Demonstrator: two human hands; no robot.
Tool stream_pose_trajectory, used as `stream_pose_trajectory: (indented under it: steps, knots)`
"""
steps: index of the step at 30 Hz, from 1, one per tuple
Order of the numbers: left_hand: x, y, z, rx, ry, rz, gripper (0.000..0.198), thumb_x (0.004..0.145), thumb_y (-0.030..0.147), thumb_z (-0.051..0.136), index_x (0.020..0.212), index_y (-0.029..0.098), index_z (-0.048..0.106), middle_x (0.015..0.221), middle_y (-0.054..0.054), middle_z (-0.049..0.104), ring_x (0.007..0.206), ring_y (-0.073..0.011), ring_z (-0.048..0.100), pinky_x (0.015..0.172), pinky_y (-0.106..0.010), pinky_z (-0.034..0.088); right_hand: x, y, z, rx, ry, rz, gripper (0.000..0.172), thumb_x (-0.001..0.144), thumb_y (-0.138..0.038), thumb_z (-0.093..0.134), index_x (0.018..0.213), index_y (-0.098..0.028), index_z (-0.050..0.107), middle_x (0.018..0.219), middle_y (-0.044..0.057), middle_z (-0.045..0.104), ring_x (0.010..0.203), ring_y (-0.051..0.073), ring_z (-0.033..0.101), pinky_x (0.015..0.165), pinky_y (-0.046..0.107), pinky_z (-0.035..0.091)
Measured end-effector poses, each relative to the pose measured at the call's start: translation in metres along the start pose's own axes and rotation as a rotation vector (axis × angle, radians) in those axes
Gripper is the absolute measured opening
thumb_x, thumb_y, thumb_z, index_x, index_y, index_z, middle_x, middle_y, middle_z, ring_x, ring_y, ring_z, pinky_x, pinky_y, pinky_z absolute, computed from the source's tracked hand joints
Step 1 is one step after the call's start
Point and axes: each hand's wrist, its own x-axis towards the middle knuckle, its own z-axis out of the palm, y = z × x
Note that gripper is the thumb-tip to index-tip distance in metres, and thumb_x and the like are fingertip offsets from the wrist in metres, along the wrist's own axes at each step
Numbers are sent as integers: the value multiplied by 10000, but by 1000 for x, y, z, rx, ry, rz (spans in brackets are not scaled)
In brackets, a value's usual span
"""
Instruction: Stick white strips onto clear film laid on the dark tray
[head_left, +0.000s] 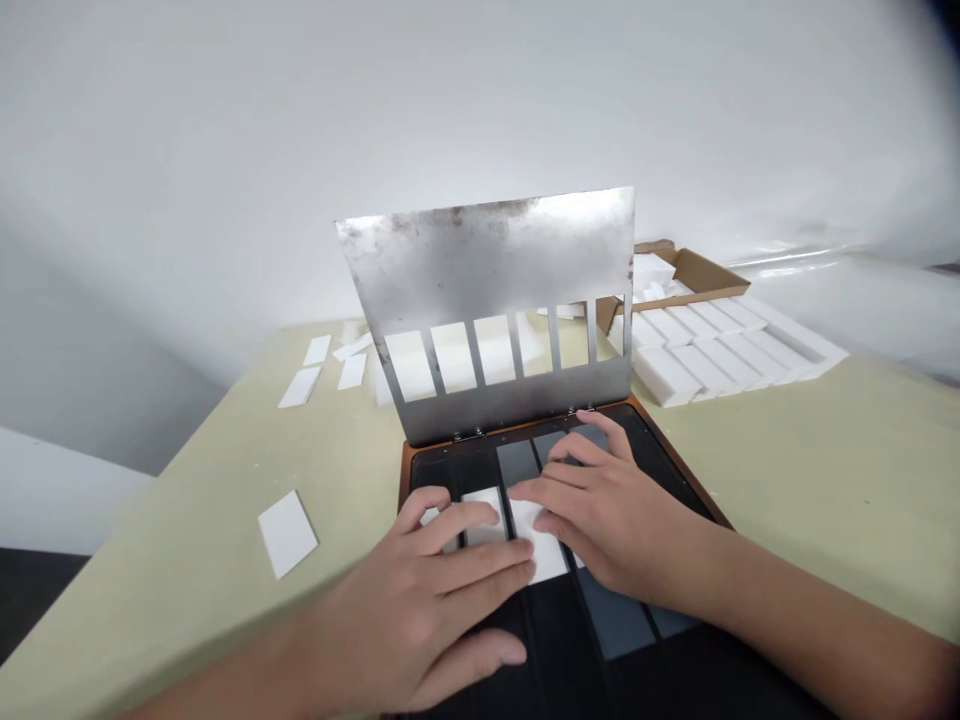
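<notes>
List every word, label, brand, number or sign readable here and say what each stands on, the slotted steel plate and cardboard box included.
Nothing is readable: the slotted steel plate, the black base, the white piece, the cardboard box and the white blocks show no words, numbers or signs in this view.

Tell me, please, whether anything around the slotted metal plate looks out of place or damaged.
Two things stand out. One white rectangular piece lies alone and askew on the table, away from the other pieces. The slotted metal plate also has dark stains along its top edge, which could be rust or grime.
</notes>
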Motion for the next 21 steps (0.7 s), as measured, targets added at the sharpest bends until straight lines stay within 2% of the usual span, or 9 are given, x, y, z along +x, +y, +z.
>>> stream_pose_trajectory:
  steps: [4,9,11,13,15,17,21]
  knots:
    - [5,2,-5,49,-39,-17,354,1051,421,614,1316,201,695,1257,-46,776,1113,-264,621,1011,-412,313,0,-2,-3,9,-7,8,276,1021,-175,564,1262,-258,667,982,5,753,1084,228,571,1238,566,115]
    - [12,4,-11,73,-59,-1,343,1049,423,626,1287,190,712,1275,-35,772,1045,-249,620,973,-402,331,-1,-5,-8,43,-5,23,347,1075,-234,499,1403,-264,609,1070,19,770,1173,231,572,1245,573,143]
    - [11,4,-11,75,-64,-3,352,1044,429,633,1298,197,707,1259,-39,776,1036,-244,619,970,-403,338,-1,-4,-8,17,1,26,383,1086,-237,486,1457,-258,577,1180,39,764,1243,241,555,1245,582,161]
    - [10,4,-10,68,-68,-14,361,1040,428,637,1314,202,699,1243,-47,777,1037,-241,618,965,-402,342,-1,-2,-7,-62,6,45,412,1100,-304,474,1499,-234,551,1427,86,667,1389,298,471,1238,620,174]
    - [9,4,-9,55,-72,-22,360,1036,424,643,1313,200,697,1243,-51,770,1042,-242,614,960,-400,343,-2,0,-5,-148,-17,65,453,1111,-383,443,1515,-205,542,1617,110,494,1518,370,326,1231,663,180]
    - [7,4,-7,54,-70,-21,345,1030,421,651,1294,207,704,1267,-54,755,1049,-247,603,953,-399,344,-3,2,-4,-192,-50,73,463,1119,-414,404,1500,-201,561,1666,105,423,1572,397,229,1230,690,183]
    - [2,4,-3,58,-11,-80,309,1008,425,670,1261,256,723,1292,-90,686,1078,-282,558,925,-411,347,-3,3,-5,-175,-63,76,413,1122,-421,404,1418,-232,622,1657,82,437,1591,382,205,1235,696,192]
